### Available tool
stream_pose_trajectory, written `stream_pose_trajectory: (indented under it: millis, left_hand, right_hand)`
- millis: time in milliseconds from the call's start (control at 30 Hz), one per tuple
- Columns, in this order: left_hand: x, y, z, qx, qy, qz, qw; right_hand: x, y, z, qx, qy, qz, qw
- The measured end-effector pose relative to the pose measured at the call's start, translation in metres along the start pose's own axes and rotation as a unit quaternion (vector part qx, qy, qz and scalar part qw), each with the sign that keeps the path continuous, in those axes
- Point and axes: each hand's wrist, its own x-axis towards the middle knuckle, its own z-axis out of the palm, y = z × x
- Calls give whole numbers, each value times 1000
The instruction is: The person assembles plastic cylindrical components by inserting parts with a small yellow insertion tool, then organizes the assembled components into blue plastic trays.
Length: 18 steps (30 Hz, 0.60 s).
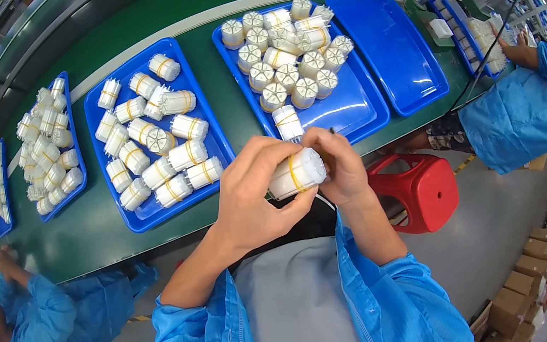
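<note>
My left hand [248,193] is closed around a bundle of white plastic tubes [297,173], thumb below and fingers above. A yellow rubber band circles the bundle, which lies tilted with its flat end toward the right. Against that end, my right hand [341,166] is curled, its fingertips touching the bundle's upper edge. A small dark tip shows at the right fingers; what it belongs to is hidden. Just beyond my hands, another banded bundle [287,123] rests at the near edge of a blue tray [363,103], where several similar bundles stand or lie.
Left of it, a blue tray [180,213] holds several bundles lying down; more filled trays sit farther left. A bare blue tray [410,52] lies at right on the green bench [103,244]. A red stool [427,193] stands nearby. Co-workers in blue work at both sides.
</note>
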Motion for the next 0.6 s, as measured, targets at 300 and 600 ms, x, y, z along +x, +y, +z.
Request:
stream_pose_trajectory:
  millis: [300,600]
  left_hand:
    - [-16,-5,-4,-119,24,-184,975]
    - [-26,-18,-18,-470,-8,-307,828]
  right_hand:
    - [-4,-7,6,45,-47,-82,995]
    - [-7,-4,8,10,-51,-93,994]
